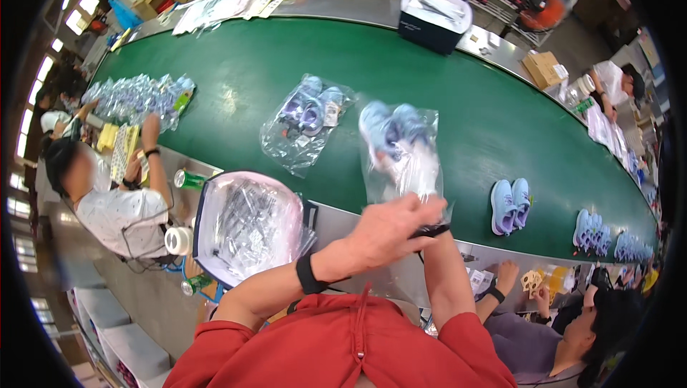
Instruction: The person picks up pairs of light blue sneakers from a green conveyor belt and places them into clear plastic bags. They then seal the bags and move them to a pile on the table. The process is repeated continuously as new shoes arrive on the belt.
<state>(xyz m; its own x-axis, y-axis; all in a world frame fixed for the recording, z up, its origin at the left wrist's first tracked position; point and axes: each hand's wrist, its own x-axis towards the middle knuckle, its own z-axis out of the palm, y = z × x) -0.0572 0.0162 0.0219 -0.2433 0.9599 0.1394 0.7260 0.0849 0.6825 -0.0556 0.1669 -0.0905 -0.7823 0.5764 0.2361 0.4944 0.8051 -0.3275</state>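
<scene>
Over the green belt, a pair of light blue and lilac shoes (392, 129) lies inside a clear plastic bag (431, 129). My right hand (413, 170) reaches into this bag, its fingers closed at the near end of the shoes; plastic and motion blur them. Across my right wrist comes my left hand (383, 234), closed, with its fingertips pinching the bag's mouth. To the left, another bagged pair of shoes (311, 109) rests on the belt. A lone unbagged pair of shoes (510, 205) sits to the right.
A bin of clear bags (250, 227) stands at my near left. Bagged shoes (139, 98) crowd the belt's far left; more unbagged pairs (592, 232) line its right end. Across the belt stands a dark bin (433, 19). Co-workers sit at left (125, 212) and right (533, 345).
</scene>
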